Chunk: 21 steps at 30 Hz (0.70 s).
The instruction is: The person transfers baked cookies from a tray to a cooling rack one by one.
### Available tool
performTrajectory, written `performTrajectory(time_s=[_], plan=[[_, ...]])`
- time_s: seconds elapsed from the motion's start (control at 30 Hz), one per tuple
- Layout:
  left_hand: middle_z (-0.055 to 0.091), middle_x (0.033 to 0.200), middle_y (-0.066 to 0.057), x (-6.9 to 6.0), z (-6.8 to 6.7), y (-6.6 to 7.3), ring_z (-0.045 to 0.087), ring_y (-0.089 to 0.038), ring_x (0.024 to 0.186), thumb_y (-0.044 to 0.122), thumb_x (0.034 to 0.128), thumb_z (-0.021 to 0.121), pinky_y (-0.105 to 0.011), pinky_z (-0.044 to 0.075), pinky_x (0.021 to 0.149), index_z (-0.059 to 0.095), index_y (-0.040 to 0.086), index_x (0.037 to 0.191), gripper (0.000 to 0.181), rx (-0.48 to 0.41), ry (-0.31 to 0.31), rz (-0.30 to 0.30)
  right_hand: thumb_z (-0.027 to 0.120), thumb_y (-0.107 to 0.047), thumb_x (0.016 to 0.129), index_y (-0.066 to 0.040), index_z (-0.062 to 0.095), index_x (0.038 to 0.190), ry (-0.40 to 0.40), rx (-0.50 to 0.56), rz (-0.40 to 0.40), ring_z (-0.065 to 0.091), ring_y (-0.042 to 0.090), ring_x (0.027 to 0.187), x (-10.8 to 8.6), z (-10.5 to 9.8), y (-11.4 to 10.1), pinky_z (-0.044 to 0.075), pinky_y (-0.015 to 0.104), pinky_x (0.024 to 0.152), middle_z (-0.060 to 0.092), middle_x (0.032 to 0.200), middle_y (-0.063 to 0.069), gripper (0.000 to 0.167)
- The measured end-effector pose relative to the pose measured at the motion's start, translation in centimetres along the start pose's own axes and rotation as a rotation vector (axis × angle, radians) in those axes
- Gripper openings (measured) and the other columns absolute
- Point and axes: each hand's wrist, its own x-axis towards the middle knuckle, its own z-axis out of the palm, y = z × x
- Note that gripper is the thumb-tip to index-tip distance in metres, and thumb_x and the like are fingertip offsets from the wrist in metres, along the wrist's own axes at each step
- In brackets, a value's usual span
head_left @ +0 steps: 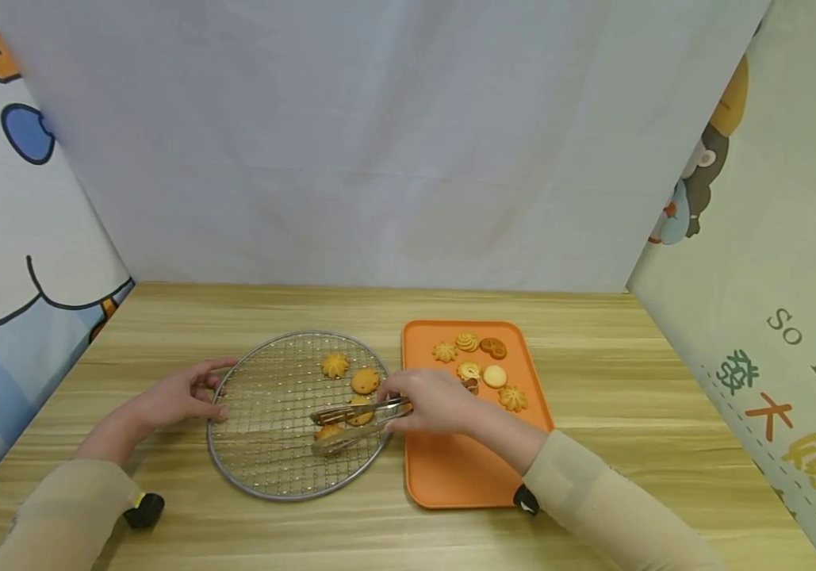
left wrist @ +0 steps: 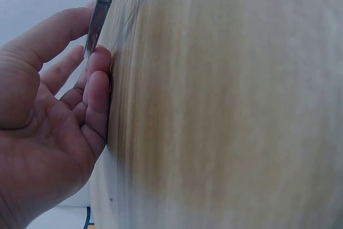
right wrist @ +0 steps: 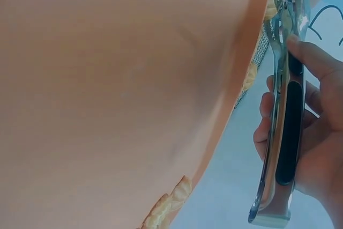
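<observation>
By the curled right hand (head_left: 434, 403), tongs (right wrist: 290, 132) are being gripped over the rack (head_left: 292, 498), whose rim is being held by the half-curled left hand (head_left: 182, 394). Cookies (head_left: 335, 365) are being borne there and on the tray (head_left: 465, 468) alongside.

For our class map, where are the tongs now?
In the head view, the right hand holds the tongs, tips by cookies on the round rack, left of the orange tray.
</observation>
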Motion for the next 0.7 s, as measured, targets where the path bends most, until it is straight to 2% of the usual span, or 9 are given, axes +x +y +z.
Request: performTrajectory(time_s=[0.3,0.57,0.7], plan=[[0.044,0.111,-0.019,0.0,0.0,0.0,0.048,-0.014,0.074,0.019,0.0771,0.078,-0.026,0.045,0.067,0.024,0.002,0.148,0.090,-0.016,-0.006,0.021,0.072,-0.038,0.081,-0.024,0.062,0.115,-0.022,0.023,0.033,0.059,0.008,0.095,-0.4,-0.4,-0.1,0.048,0.026,0.074,0.062,0.111,-0.011,0.037],[0.044,0.113,-0.020,0.0,0.0,0.1,0.049,-0.015,0.075,0.018,0.0771,0.078,-0.026,0.045,0.067,0.024,0.002,0.148,0.090,-0.016,-0.003,0.020,0.072,-0.040,0.081,-0.026,0.061,0.115,-0.002,0.034,0.073,0.060,0.010,0.094,-1.0,-1.3,0.0,0.048,0.026,0.071,0.062,0.108,-0.010,0.039],[0.045,0.112,-0.020,-0.1,0.0,0.3,0.050,-0.014,0.074,0.018,0.0769,0.078,-0.025,0.045,0.067,0.024,0.001,0.147,0.090,-0.013,-0.004,0.019,0.073,-0.038,0.081,-0.024,0.060,0.117,0.014,0.042,0.074,0.059,0.012,0.096,-1.5,-2.1,0.0,0.048,0.028,0.073,0.061,0.110,-0.009,0.041]])
